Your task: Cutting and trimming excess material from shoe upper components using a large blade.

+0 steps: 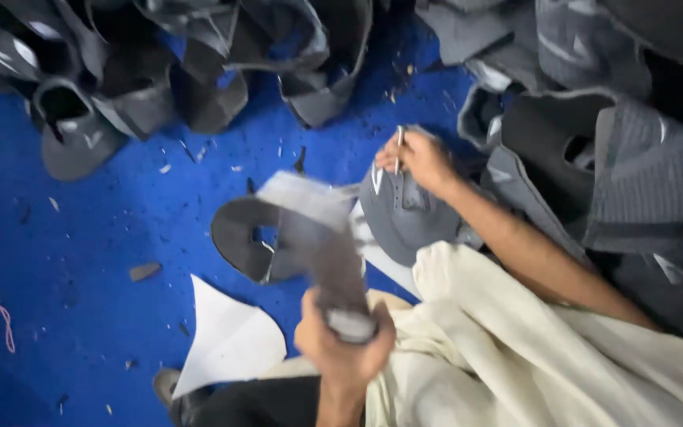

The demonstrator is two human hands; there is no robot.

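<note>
Head view: our left hand clenches a blurred grey fabric shoe upper over the blue floor; our right hand pinches a thin metal tool against another grey upper. We judge trimming underway; steady placement comes next.

white paper scrap, blue floor

Single head view, looking steeply down, close over blue floor and lap.

Bare forearms, loose cream-coloured garment over the lap, dark cloth beneath.
</note>
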